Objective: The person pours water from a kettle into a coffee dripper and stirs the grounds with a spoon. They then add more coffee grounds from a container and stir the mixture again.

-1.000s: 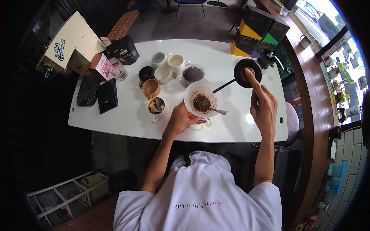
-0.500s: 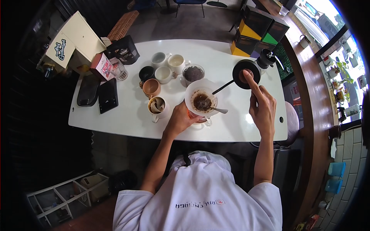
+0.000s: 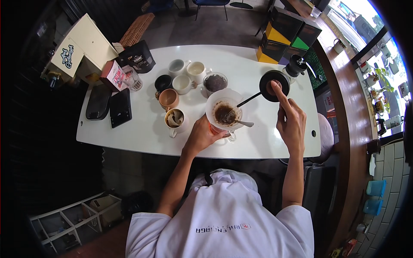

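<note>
A white filter dripper [image 3: 215,99] holds wet dark coffee [image 3: 225,113] with a spoon [image 3: 244,123] lying in it. My left hand [image 3: 204,135] is closed around the dripper's lower part, above a glass vessel [image 3: 230,136] partly hidden beneath. From a black kettle [image 3: 282,91], a thin spout [image 3: 249,99] reaches the dripper's right rim. My right hand [image 3: 293,124] grips the kettle, one finger on its lid knob; the handle is hidden beneath the hand. Just behind the dripper stands a glass bowl of dark contents [image 3: 215,82].
Several cups, including a brown one [image 3: 169,98] and one with a used filter [image 3: 175,118], stand left of the dripper. Farther left are a black scale [image 3: 120,107], a glass [image 3: 134,82] and a coffee bag [image 3: 140,56]. A grinder [image 3: 296,65] and stacked boxes [image 3: 286,36] stand back right.
The kettle and my right hand have moved slightly toward me. My left hand stays on the dripper.
</note>
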A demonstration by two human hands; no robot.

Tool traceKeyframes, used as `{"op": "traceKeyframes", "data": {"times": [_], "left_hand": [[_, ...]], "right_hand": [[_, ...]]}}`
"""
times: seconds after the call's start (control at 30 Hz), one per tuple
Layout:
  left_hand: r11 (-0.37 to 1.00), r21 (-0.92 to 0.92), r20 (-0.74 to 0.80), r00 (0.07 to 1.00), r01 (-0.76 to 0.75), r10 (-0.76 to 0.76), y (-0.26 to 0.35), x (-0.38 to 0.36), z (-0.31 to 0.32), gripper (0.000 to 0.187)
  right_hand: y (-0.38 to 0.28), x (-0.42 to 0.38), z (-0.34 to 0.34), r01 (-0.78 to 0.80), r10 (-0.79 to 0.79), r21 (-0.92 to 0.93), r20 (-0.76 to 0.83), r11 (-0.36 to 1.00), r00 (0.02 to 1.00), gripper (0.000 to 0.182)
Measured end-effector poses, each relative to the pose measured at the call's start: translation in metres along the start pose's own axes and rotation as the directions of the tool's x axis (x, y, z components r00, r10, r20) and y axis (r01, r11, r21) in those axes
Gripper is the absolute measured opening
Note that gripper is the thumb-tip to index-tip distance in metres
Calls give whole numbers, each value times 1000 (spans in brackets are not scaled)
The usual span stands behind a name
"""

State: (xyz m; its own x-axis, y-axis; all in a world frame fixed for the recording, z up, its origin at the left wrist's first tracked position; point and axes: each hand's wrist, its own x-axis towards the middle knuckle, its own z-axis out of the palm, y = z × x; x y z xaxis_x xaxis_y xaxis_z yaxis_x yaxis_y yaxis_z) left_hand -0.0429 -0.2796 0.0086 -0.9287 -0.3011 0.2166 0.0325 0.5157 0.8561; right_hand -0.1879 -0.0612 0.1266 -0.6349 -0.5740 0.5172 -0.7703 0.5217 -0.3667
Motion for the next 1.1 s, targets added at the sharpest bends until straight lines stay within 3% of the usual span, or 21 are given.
{"op": "traceKeyframes", "data": {"times": [0.2,0.27,0.37,0.57,0.7,0.77,1.0,1.07,1.1], "left_hand": [[1000,20,-13,1000,18,-18,6,-3,3,69],[999,35,-16,1000,19,-18,5,-4,3,69],[999,40,-7,1000,26,-26,-1,-4,6,69],[999,16,2,999,46,-46,-2,-4,6,70],[999,46,-26,999,-28,29,-4,-4,7,70],[998,43,-29,998,-48,49,-5,-3,7,70],[999,-21,-59,998,-28,26,-6,-3,9,69],[998,-69,-56,998,-11,7,-6,-3,10,69],[997,-72,-58,998,-13,9,-6,-2,10,70]], "right_hand": [[3,-2,4,-4,4,2,11,1000,1000,82],[5,-3,6,17,-17,6,-9,1000,1000,96],[1,-2,3,-2,2,6,6,1000,1000,80],[2,-1,4,-23,24,84,-18,996,1000,81],[0,-2,3,-95,95,119,11,988,995,90],[-1,-2,1,-217,204,172,92,961,975,88],[22,-12,21,-249,242,437,72,865,968,83],[31,-16,26,-406,371,579,185,707,910,82],[34,-18,27,-407,373,580,184,706,909,82]]}}
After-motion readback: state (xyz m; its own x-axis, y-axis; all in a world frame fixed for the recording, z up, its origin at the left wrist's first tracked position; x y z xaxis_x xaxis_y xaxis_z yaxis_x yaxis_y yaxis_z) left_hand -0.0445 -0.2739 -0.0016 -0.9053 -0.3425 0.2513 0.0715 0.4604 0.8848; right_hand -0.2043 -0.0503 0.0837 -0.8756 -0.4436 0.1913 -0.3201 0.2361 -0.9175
